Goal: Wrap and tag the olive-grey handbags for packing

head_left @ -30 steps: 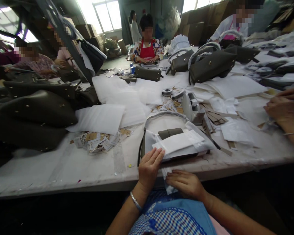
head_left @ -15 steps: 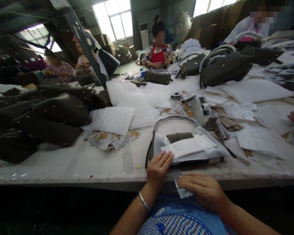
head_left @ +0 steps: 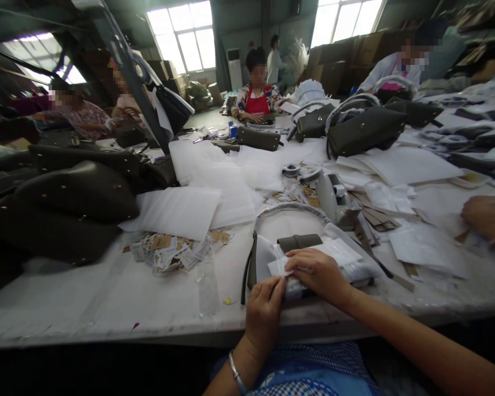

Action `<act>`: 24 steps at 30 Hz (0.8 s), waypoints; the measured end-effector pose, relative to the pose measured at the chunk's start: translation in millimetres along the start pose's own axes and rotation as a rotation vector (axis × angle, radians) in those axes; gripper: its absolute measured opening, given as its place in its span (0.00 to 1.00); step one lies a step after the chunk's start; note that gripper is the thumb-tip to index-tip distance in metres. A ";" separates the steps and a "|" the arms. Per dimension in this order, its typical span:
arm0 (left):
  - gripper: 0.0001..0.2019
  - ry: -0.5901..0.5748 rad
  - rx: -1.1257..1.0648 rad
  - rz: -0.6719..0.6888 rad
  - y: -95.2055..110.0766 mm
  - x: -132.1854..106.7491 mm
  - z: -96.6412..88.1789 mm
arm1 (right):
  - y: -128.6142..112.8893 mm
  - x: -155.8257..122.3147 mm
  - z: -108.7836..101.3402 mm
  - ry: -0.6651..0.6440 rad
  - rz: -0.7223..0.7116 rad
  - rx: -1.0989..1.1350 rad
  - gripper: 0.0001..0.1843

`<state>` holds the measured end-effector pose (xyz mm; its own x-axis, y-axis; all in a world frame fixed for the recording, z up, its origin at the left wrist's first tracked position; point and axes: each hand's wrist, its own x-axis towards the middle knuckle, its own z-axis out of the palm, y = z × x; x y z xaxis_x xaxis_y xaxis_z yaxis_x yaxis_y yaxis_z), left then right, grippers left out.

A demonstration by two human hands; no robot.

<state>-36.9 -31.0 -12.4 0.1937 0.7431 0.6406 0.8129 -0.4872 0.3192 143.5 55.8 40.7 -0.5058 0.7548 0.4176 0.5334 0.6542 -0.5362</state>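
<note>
A dark olive handbag (head_left: 299, 240) lies at the table's front edge, its looped handle (head_left: 291, 207) wrapped in pale material. White sheeting and a clear plastic packet (head_left: 342, 252) cover its front. My left hand (head_left: 264, 311) is closed at the packet's left end, thumb and fingertips pinching the clear plastic. Just above it, my right hand (head_left: 319, 275) lies across the packet with its fingers together and curled on the same plastic. The fingertips of both hands almost meet. My right hand hides the middle of the packet and part of the bag's front.
Olive handbags (head_left: 78, 192) are piled on the left. Foam sheets (head_left: 177, 210) and loose tags (head_left: 169, 253) lie before them. Behind the wrapped bag stands a grey tape dispenser (head_left: 334, 195). Another person's hand (head_left: 487, 215) rests at the right. Several people sit around the table.
My right hand has risen from the table edge onto the packet, and the hanging plastic no longer shows there. My left hand's flat fingers have curled into a pinch. The view has shifted slightly.
</note>
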 end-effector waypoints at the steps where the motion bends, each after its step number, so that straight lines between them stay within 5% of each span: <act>1: 0.14 0.001 -0.011 -0.003 -0.5 0.4 -0.4 | 1.6 2.8 1.4 -0.024 0.005 0.006 0.05; 10: 0.14 0.042 -0.003 0.085 -4.5 0.9 -0.5 | 5.6 19.4 1.0 -0.228 0.164 -0.050 0.05; 13: 0.16 -0.022 -0.009 0.109 -5.9 2.4 -2.8 | 6.5 20.8 5.4 -0.236 0.176 -0.065 0.05; 19: 0.18 -0.080 -0.016 0.063 -3.6 5.6 -7.1 | 9.4 22.0 -7.4 -0.075 0.141 -0.008 0.04; 22: 0.19 -0.065 0.015 0.076 -5.3 4.9 -5.6 | 30.7 29.2 -46.6 0.142 0.158 -0.026 0.08; 24: 0.19 -0.048 0.028 0.092 -8.5 3.5 -3.7 | 56.1 37.4 -80.7 0.305 0.347 -0.043 0.12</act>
<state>-45.2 -25.9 -10.3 0.2942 0.7174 0.6315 0.8055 -0.5418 0.2401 209.2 124.6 85.4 -0.0734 0.9052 0.4186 0.6672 0.3566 -0.6540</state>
